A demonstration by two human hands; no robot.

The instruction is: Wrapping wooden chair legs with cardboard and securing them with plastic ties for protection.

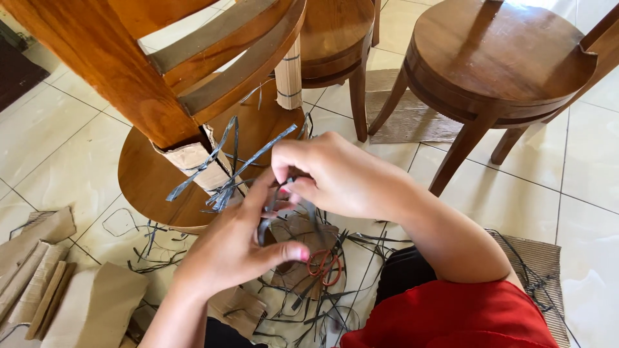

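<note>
My left hand [235, 248] and my right hand [335, 174] meet in the middle of the view, both pinching a dark grey plastic strap [267, 212]. More strap ends [225, 167] fan out from cardboard wrapping [193, 161] bound round the leg of an upturned wooden chair [129, 77]. The chair's round seat [148, 187] rests on the floor just behind my hands. Red-handled scissors [324, 265] lie on the floor below my right hand, among cut strap pieces.
A round wooden stool [496, 58] stands at the upper right, a second wooden chair [335, 38] behind the upturned one. Cardboard strips [39, 277] lie at the lower left, corrugated sheets [541, 264] at the right. Red cloth [451, 316] covers my lap.
</note>
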